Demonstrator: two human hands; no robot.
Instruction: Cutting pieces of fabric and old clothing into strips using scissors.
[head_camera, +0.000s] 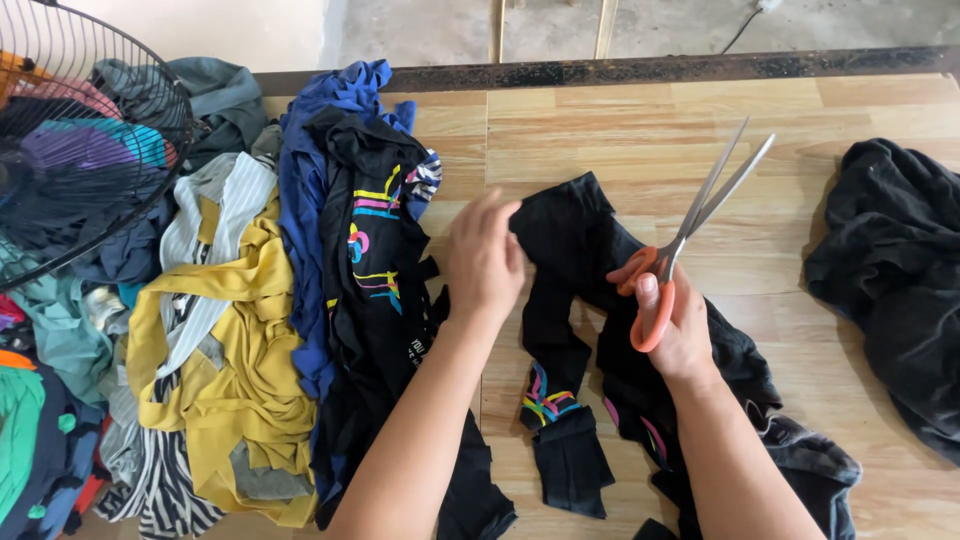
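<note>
My right hand (680, 325) holds orange-handled scissors (690, 225), the steel blades slightly apart and pointing up and to the right above the wooden table (640, 130). My left hand (483, 258) rests palm down on the left edge of a black cut garment piece (570, 250) with multicoloured print near its lower end. That black fabric lies spread under and between both hands.
A heap of clothes lies at the left: blue cloth (305, 170), a black printed shirt (375, 260), yellow fabric (245, 360), striped pieces. A black wire fan guard (90, 130) overhangs the top left. A dark garment pile (895, 280) sits at the right edge.
</note>
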